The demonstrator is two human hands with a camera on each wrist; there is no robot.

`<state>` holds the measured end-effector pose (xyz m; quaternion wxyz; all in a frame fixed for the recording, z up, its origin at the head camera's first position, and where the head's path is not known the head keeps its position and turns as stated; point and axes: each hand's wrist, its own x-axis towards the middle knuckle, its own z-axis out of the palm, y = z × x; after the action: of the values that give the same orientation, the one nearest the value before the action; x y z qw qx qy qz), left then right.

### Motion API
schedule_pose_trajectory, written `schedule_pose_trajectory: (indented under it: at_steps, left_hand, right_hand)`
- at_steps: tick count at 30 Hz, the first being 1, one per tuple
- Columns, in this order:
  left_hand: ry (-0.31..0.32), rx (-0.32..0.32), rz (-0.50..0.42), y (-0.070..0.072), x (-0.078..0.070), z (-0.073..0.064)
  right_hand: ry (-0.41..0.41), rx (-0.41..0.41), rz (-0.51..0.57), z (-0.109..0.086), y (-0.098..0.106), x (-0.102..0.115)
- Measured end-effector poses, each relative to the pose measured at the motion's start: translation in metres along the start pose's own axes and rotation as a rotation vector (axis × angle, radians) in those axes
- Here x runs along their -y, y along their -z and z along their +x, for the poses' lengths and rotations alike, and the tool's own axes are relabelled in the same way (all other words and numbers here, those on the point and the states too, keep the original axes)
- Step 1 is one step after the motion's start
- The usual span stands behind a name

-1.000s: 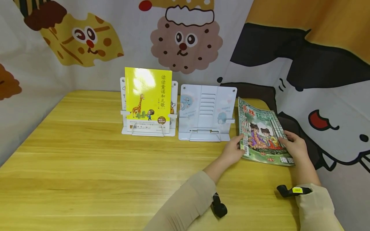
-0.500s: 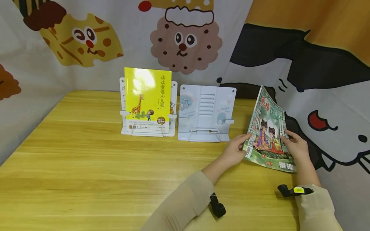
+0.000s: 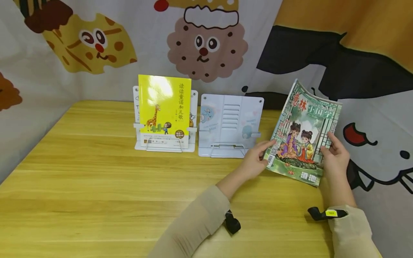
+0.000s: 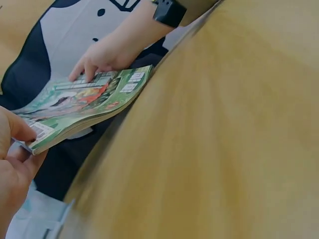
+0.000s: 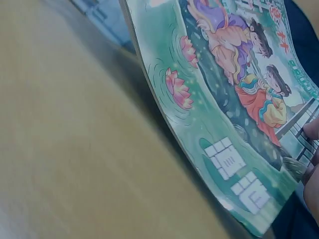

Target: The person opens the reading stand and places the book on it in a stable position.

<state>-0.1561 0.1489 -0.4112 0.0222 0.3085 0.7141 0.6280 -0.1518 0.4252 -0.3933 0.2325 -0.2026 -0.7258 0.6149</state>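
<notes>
Both hands hold a green magazine [image 3: 298,143] with two illustrated figures on its cover, tilted up off the table at the right. The left hand [image 3: 256,159] pinches its lower left edge, thumb on the cover, and the left wrist view shows the fingers beneath. At the opposite edge the right hand [image 3: 336,157] grips the magazine with thumb in front. In the right wrist view the cover [image 5: 224,114] bends slightly, and only part of the right hand [image 5: 311,164] shows. Just left of the left hand stands a pale book stand [image 3: 230,122] with no book on it.
A yellow book [image 3: 164,107] with a giraffe leans on a second white book stand [image 3: 137,139] farther left. Both stands are near the back of the wooden table [image 3: 113,200]. A cartoon-printed curtain [image 3: 145,28] hangs behind and along the right side.
The magazine has risen from lying low near the table's right edge to a more upright tilt, facing me. Both hands moved with it, the left one lately shifting a little left.
</notes>
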Motion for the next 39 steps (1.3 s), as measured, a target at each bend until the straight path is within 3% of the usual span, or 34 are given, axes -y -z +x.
schedule_pose_trajectory:
  at_steps: [6,11,20,31,34,39]
  left_hand:
    - [-0.033,-0.028,0.023,0.022,-0.01,0.005]
    - [-0.078,-0.064,0.03,0.043,-0.015,0.007]
    - [-0.096,-0.149,-0.008,0.078,-0.021,0.011]
    - [-0.154,-0.226,0.09,0.118,-0.036,0.011]
    - [-0.123,-0.239,0.119,0.118,-0.041,0.012]
    - [-0.1,-0.262,0.141,0.116,-0.05,0.015]
  right_hand:
    - [0.163,0.015,0.047,-0.006,-0.006,0.021]
    - [0.271,-0.006,0.151,-0.014,-0.019,0.041]
    - [0.379,0.005,0.275,-0.025,-0.046,0.074]
    - [0.523,0.095,0.499,-0.029,-0.084,0.104]
    - [0.541,0.12,0.549,-0.025,-0.084,0.102]
    - [0.599,0.13,0.537,-0.021,-0.085,0.098]
